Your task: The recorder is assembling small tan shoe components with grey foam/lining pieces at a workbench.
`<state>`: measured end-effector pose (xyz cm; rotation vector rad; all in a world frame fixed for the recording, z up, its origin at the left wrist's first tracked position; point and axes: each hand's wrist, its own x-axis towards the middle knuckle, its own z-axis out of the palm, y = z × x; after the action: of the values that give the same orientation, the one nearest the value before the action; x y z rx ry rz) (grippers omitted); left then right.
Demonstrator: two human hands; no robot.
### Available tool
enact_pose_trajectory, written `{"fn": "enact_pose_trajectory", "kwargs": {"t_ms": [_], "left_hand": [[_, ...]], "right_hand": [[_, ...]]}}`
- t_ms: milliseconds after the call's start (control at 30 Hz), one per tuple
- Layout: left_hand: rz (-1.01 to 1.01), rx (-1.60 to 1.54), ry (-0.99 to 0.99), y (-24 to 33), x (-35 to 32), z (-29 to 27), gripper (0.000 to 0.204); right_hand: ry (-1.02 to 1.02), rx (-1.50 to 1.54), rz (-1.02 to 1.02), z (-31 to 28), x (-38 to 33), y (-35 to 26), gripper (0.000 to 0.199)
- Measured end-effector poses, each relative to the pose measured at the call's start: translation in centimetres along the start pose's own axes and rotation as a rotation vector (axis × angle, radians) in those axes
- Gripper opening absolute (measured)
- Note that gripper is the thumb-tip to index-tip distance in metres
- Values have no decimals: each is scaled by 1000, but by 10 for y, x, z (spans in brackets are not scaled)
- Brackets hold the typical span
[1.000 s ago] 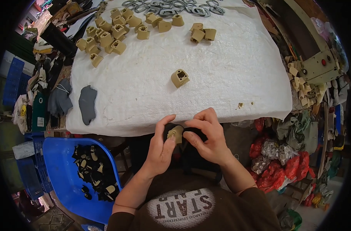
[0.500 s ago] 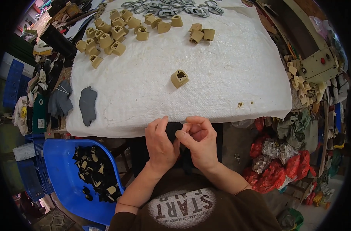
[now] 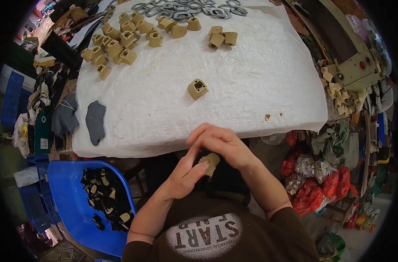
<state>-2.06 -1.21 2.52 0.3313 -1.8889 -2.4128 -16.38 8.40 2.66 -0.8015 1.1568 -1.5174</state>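
Note:
In my left hand [image 3: 185,176] is a tan shoe heel [image 3: 210,163], gripped with the thumb on its near face, close in front of my body and below the table's front edge. My right hand [image 3: 217,142] arches over the far side of that heel, its bent fingers crossing those of the left; what its fingertips press on is hidden. Dark material shows beside the heel, too unclear to name. A single tan heel [image 3: 198,89] stands on the white sheet [image 3: 164,96] beyond my hands, its hollow side up.
Several tan heels [image 3: 128,39] are clustered at the far left, and a few more [image 3: 222,38] right of centre. Grey rings [image 3: 181,15] lie at the back. A grey cloth piece [image 3: 95,122] sits left. A blue basin [image 3: 61,192] holds black-covered pieces; red bags [image 3: 306,197] stand right.
My hands, earlier side by side at the table edge with fingertips pinched, have come together around a tan heel that now shows. The right hand has swung over the left, which has lowered.

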Motion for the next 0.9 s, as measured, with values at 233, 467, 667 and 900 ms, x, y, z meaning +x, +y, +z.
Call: {"fn": "enact_pose_trajectory", "kwargs": {"t_ms": [233,467,667,900], "left_hand": [[6,56,-11,-5,-3,1,45],[33,-152,186,-17,-3,11,41],[32,-420,351,-16,1,16,39],[146,7,438,-24,-3,9,30]], "right_hand": [[-113,-84,-99,-3,-9,11,15],[163,-276,-446,18,-10,40,23],[150,330,57,23,-23,39,36],[345,-396,-396,52,-10,40,31]]}}
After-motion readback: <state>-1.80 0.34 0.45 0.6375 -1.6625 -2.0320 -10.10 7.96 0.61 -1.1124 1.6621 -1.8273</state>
